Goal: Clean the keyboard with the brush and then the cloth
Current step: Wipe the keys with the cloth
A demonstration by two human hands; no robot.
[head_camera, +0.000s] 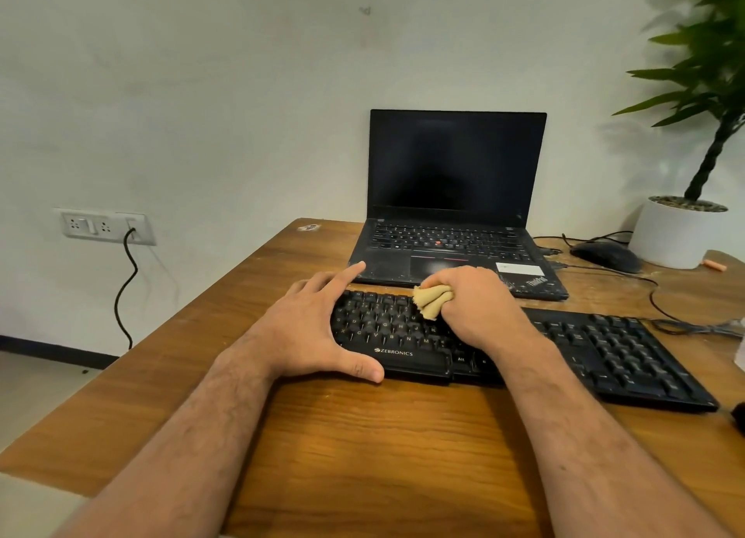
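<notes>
right fingers (pixel 441 295) bunching cloth (pixel 431 300), on keyboard (pixel 604 348)

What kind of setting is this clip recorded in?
Most likely an office or home desk workspace: a wooden desk against a wall carries an open laptop, a black keyboard and a wired mouse, with a potted plant at the corner.

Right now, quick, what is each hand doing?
Left hand: open, fingers spread, resting on the keyboard.
Right hand: closed, gripping the cloth against the keys.
</notes>
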